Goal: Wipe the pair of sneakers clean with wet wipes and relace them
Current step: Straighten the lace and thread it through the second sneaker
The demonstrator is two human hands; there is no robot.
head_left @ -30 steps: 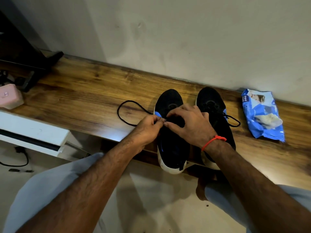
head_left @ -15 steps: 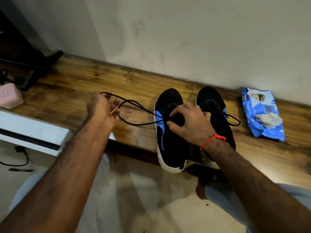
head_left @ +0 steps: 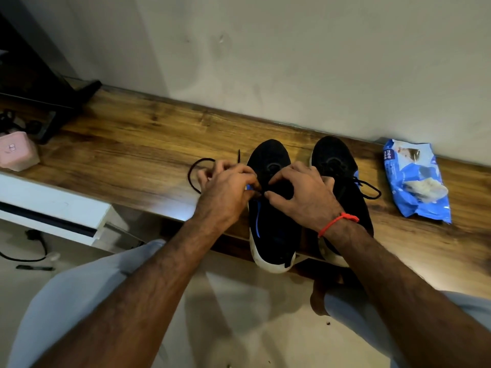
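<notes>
Reached both hands [head_left: 231, 187] [head_left: 303, 192] over the left black mesh sneaker [head_left: 273, 224], curled fingers [head_left: 255, 181] pinching its thin black lace [head_left: 196, 168].

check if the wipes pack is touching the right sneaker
Apart. The head view shows bare wooden shelf between the wipes pack and the right sneaker.
</notes>
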